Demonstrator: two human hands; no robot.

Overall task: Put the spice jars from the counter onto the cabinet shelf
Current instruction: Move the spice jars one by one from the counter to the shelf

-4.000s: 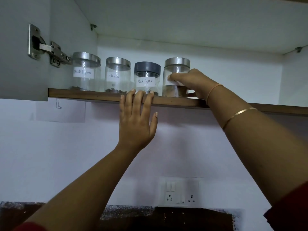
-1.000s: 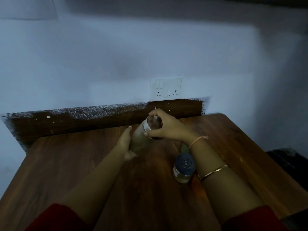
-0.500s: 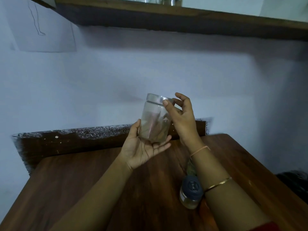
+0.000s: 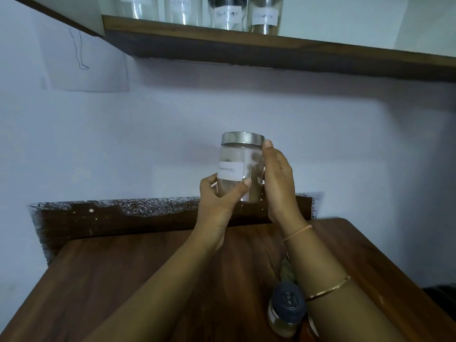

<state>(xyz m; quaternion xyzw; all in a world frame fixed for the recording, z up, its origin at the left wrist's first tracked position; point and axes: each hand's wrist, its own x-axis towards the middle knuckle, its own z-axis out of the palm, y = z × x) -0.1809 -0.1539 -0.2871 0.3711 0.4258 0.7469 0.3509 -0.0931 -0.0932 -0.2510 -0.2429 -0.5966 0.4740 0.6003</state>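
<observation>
The cinnamon jar point(image 4: 238, 156), clear glass with a brushed metal lid and a white handwritten label that ends in "namon", is upright in the air above the far edge of the table point(image 4: 123, 280), well below the cabinet shelf point(image 4: 271, 45) and touching neither. Brown contents show through the lower part of the glass. The left grip point(image 4: 219, 193) grasps the bottom of the jar, thumb across the front just under the label and the other fingers at the left side. The right grip point(image 4: 278, 183) clasps the jar's right side, its thumb tip against the rim of the lid and its fingers wrapped behind, where they show dimly through the glass. A thin thread band point(image 4: 297, 233) sits at the right wrist and a slim metal bangle point(image 4: 328, 288) further down the forearm. Just beside that forearm, a second jar point(image 4: 286, 309) with a dark lid stands on the table; something greenish behind it is mostly hidden by the arm and cannot be made out. Above, four labelled jars stand in a row at the shelf's front edge, cut off by the top of the view; the third, a black pepper jar point(image 4: 227, 13), has a dark lid. A sheet of paper point(image 4: 86, 58) with a thin line drawing hangs on the wall at the left.
</observation>
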